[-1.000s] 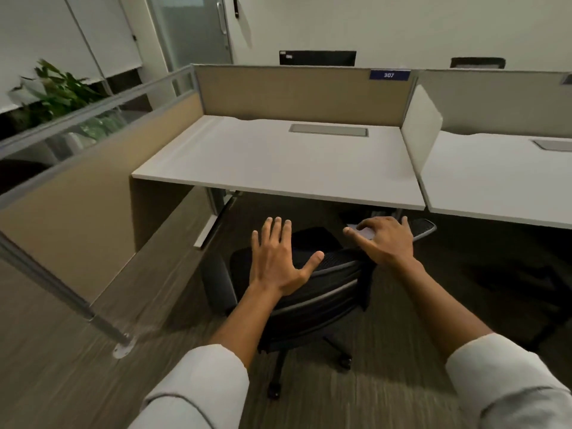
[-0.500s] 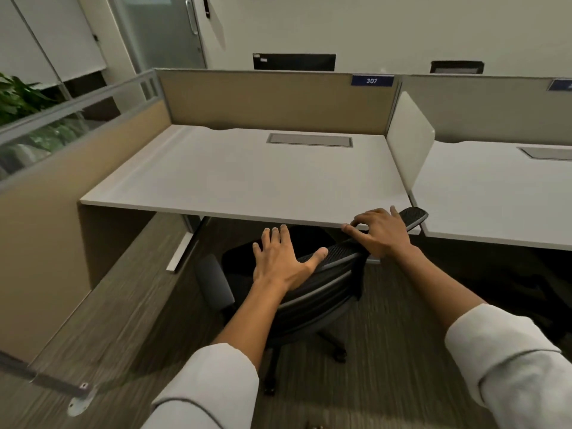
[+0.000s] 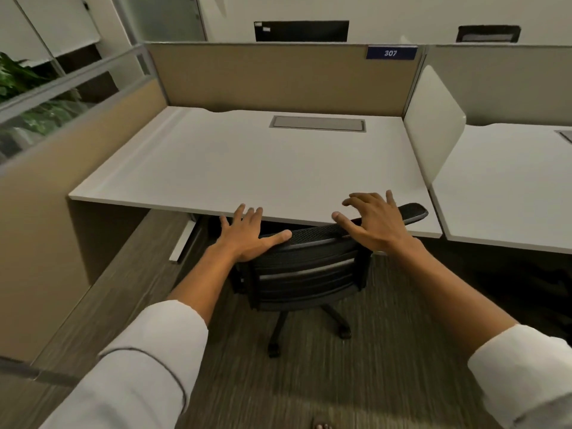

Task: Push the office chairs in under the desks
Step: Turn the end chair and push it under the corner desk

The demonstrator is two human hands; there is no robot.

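Observation:
A black mesh office chair (image 3: 306, 267) stands at the front edge of a white desk (image 3: 247, 162), its seat hidden under the desktop and its backrest top close to the desk edge. My left hand (image 3: 247, 235) lies flat on the left top of the backrest, fingers spread, fingertips at the desk edge. My right hand (image 3: 374, 222) hovers over the right top of the backrest, fingers apart, holding nothing. The chair's wheeled base (image 3: 309, 332) shows on the carpet.
Beige partitions (image 3: 278, 75) close the desk at the back and left. A white divider (image 3: 433, 125) separates it from a second white desk (image 3: 507, 181) on the right. A cable hatch (image 3: 317, 123) sits in the desktop. A plant (image 3: 18, 82) stands behind glass far left.
The chair has rolled forward until its seat went under the desk. Both hands travelled with it; the right hand has loosened from the backrest top and spread its fingers.

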